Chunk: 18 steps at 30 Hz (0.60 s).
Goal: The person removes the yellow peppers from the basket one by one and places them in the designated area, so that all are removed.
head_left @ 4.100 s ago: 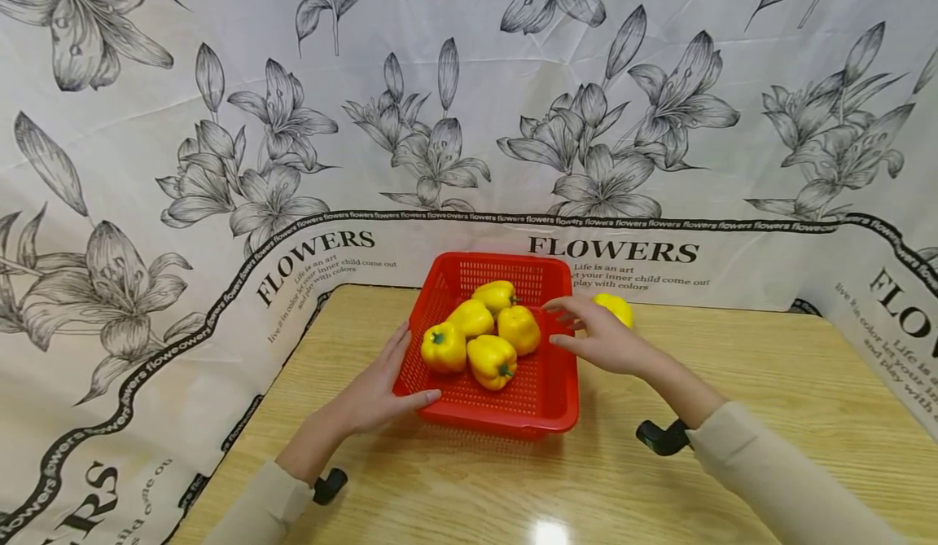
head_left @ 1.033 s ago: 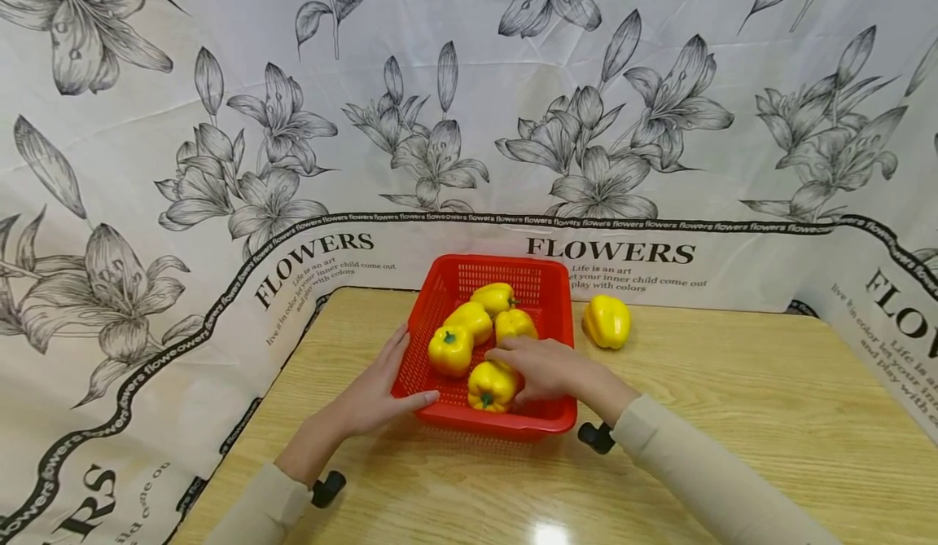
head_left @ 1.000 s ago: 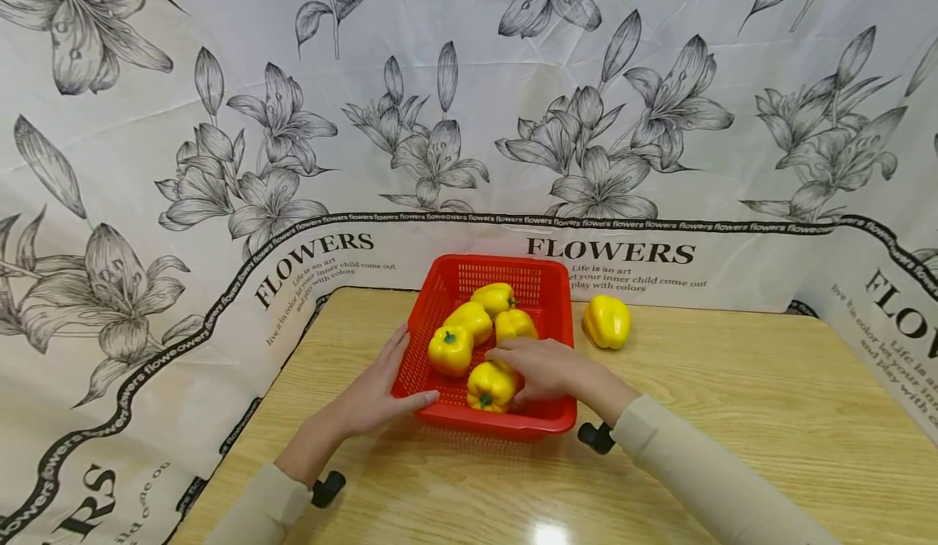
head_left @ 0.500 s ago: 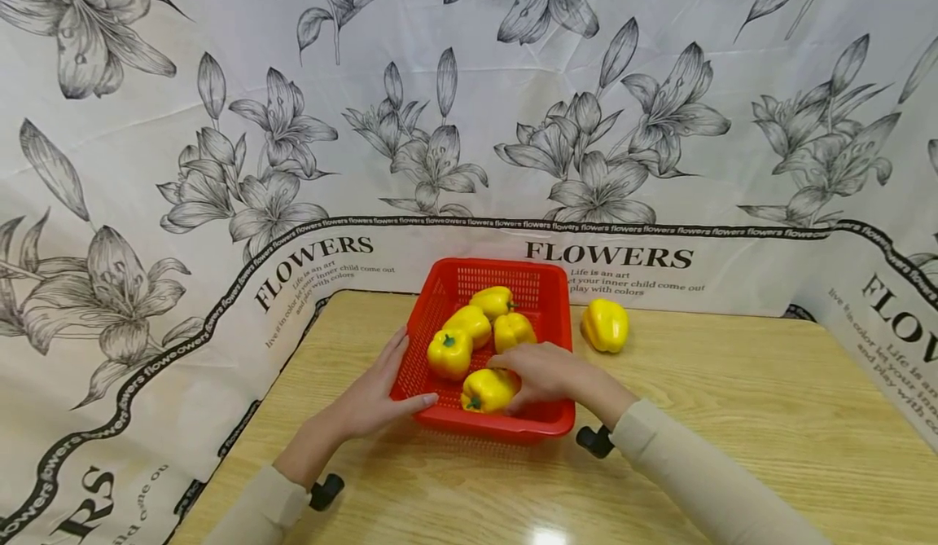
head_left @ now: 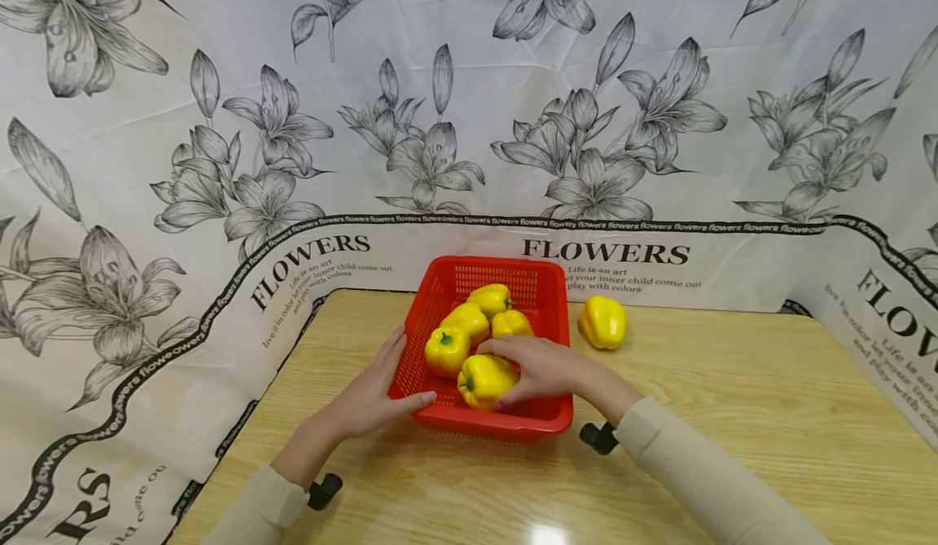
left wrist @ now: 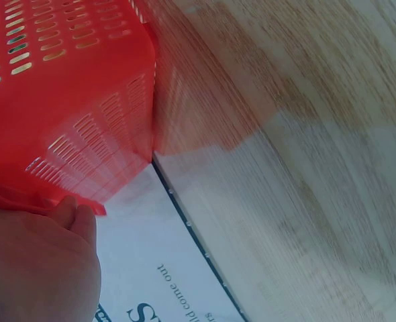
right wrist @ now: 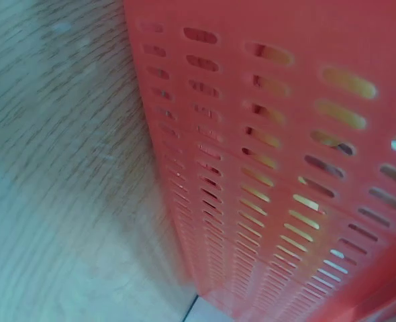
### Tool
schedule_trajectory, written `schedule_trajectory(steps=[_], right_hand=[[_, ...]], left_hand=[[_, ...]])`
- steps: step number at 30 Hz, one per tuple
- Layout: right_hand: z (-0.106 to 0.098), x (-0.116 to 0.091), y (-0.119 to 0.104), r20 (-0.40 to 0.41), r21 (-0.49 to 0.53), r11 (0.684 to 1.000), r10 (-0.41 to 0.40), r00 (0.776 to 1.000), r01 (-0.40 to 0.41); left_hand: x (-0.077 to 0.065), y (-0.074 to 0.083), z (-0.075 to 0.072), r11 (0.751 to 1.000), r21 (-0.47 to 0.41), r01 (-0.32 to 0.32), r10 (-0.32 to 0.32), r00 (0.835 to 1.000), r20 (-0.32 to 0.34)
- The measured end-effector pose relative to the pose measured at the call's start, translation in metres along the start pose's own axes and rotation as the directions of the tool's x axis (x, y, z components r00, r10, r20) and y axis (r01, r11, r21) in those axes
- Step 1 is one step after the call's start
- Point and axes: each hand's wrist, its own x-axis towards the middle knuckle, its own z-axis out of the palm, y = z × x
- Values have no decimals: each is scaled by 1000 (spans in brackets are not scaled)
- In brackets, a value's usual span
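A red plastic basket [head_left: 479, 426] with slotted walls stands on the table and holds several yellow bell peppers. My left hand [head_left: 366, 394] grips its left rim, fingers along the outside and thumb over the front-left edge. In the left wrist view, fingertips [left wrist: 84, 218] of that hand lie at the rim. Inside the basket, my right hand [head_left: 538, 366] holds the front yellow bell pepper [head_left: 479, 382], its green stem facing left. Close by lie a stemmed pepper [head_left: 445, 351] and another [head_left: 509, 324], partly hidden by the hand. The right wrist view shows mostly the slotted basket wall [right wrist: 285, 161].
One yellow bell pepper [head_left: 604, 322] lies on the wooden table [head_left: 733, 390], right of the basket. A white cloth [head_left: 410, 170] with flower prints and lettering hangs behind the table and along its left side.
My right hand has come from above the basket's right rim down onto the front pepper. That pepper has turned, its stem now facing left instead of toward the front. My left hand stays on the rim.
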Motion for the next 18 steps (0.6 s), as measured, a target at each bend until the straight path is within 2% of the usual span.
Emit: schedule_trajectory(steps=[7,11,18], right_hand=[[-4,1,5,-105,204,979,-1,994,23],[-5,2,7,-150,293,956,52,987,-6],[-15,-1,12,-199,483,874,175,964,-59]], left_hand=[[-1,0,0,1000,5,4,-4,1000,-1],[0,-1,0,1000,-1,3,-3,1000,-2],[0,-1,0,1000,10,3,-3,1000,4]])
